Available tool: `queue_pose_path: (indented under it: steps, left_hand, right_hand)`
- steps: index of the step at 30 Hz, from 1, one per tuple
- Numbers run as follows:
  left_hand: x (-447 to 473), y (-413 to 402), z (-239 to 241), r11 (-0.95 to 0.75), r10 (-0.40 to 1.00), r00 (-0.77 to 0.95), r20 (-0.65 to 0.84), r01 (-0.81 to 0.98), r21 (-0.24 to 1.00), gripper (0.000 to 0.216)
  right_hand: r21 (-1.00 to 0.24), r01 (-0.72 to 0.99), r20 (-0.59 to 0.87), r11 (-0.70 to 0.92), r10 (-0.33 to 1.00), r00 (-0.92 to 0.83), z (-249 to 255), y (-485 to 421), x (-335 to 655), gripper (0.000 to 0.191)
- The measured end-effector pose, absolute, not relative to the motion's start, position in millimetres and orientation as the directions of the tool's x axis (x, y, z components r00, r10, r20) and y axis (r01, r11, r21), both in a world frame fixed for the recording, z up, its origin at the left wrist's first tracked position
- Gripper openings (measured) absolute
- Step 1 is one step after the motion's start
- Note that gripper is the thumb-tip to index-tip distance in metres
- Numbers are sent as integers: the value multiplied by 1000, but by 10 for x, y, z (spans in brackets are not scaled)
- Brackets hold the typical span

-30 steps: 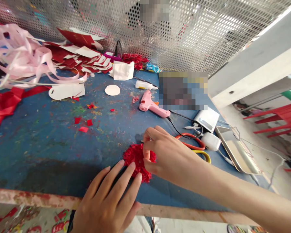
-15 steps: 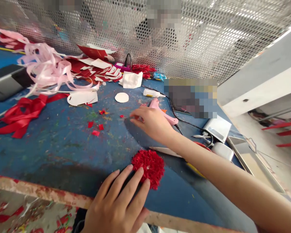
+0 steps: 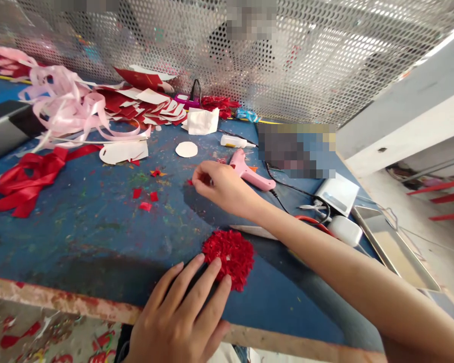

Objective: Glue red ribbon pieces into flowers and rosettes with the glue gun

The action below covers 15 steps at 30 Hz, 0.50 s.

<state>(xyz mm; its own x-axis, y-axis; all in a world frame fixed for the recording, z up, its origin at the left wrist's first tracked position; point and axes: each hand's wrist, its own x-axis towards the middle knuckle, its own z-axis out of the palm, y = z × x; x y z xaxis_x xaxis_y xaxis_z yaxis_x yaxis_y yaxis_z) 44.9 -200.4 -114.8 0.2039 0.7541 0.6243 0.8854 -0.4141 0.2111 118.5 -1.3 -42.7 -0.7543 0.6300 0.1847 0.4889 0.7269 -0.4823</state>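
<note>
A round red ruffled flower (image 3: 232,259) lies on the blue table near its front edge. My left hand (image 3: 183,307) is spread over the flower's near left side, fingertips resting on its rim. Farther out, my right hand (image 3: 221,186) is closed in a pinch low over the table, beside a small red scrap (image 3: 189,182). What its fingers hold, if anything, is hidden. Just behind that hand lies a pink glue gun (image 3: 255,176). The blade of a pair of scissors (image 3: 253,231) shows beneath my right forearm.
Red fabric bits (image 3: 145,206), a white paper disc (image 3: 186,149) and a small white bottle (image 3: 234,141) dot the table. Pink ribbon (image 3: 70,108), red ribbon (image 3: 30,179) and a paper pile (image 3: 151,103) fill the back left. A perforated metal screen (image 3: 306,55) stands behind.
My right hand has moved slightly left and its fingers have drawn together into a pinch. The left hand stays on the flower; the view has shifted a little.
</note>
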Motion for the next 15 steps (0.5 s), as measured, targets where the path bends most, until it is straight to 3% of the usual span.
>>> queue_pose_path:
  steps: [2, 5, 11, 15]
  left_hand:
    - [449, -2012, -1148, -422, 746, 208, 633, 883, 207, 33]
    - [449, -2017, -1149, -424, 747, 208, 632, 880, 212, 33]
    - [454, -2005, -1136, -428, 752, 217, 623, 879, 210, 34]
    - [452, -2009, -1143, -425, 757, 214, 617, 878, 218, 34]
  right_hand:
    - [-550, 434, 186, 714, 611, -769, -309, -170, 1366, 10]
    - [-536, 408, 164, 739, 565, -809, -145, -442, 1685, 11]
    - [-236, 447, 47, 863, 469, -882, -96, -822, 2084, 23]
    - [-5, 385, 6, 923, 385, -923, -188, -878, 2089, 30]
